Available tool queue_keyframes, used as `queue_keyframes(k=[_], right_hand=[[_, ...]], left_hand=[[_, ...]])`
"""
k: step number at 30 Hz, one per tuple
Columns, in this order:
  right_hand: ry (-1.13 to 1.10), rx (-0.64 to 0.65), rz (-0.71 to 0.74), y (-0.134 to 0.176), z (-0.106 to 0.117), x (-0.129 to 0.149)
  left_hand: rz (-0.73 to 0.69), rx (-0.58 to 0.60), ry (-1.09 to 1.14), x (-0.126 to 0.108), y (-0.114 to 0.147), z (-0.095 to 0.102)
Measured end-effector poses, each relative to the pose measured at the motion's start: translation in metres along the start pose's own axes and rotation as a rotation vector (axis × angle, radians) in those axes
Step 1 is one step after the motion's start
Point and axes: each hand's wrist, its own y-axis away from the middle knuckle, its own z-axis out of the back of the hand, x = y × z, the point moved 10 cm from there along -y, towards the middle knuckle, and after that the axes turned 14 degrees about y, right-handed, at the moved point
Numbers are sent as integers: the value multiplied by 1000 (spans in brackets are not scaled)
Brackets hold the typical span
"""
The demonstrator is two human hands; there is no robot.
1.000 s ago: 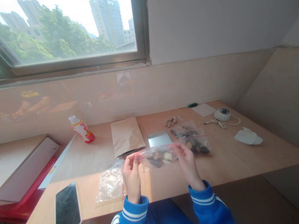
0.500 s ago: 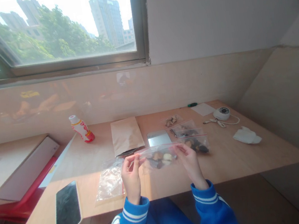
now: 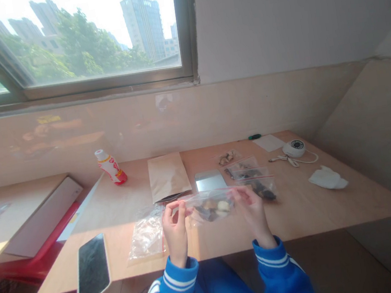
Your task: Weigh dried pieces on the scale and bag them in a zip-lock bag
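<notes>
Stretched between my two hands is a clear zip bag (image 3: 210, 210) with brown, dark and pale pebble-like pieces inside. My left hand (image 3: 176, 224) pinches its upper left corner, and my right hand (image 3: 253, 208) pinches the upper right one. The bag is held above the table near its front edge. Beyond it lies a flat silver rectangular device (image 3: 210, 181). To the left, a pile of clear empty-looking zip bags (image 3: 144, 236) lies beside my left wrist. Past my right hand are more filled zip bags, the nearest a bag of dark pieces (image 3: 265, 190).
A brown paper pouch (image 3: 168, 175) lies at mid-table, with a red-and-white bottle (image 3: 111, 168) standing to its left. A cabled phone (image 3: 92, 271) overhangs the front left edge. On the right are a white dome camera (image 3: 294, 148) and crumpled tissue (image 3: 327, 179).
The view has shifted slightly, so things sit a little further right. My hands still grip the bag's upper corners, with little other visible difference.
</notes>
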Motion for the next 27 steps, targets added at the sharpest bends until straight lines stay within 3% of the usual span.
queue_keyframes(k=[11, 19, 23, 27], right_hand=[[79, -68, 79, 0, 15, 12], [-124, 174, -7, 6, -29, 7], [-111, 199, -28, 8, -36, 4], [-60, 150, -48, 8, -29, 1]], left_hand=[[-24, 35, -101, 2, 3, -5], [-21, 61, -58, 4, 4, -9], [-18, 73, -54, 3, 4, -8], [-13, 52, -9, 1, 2, -3]])
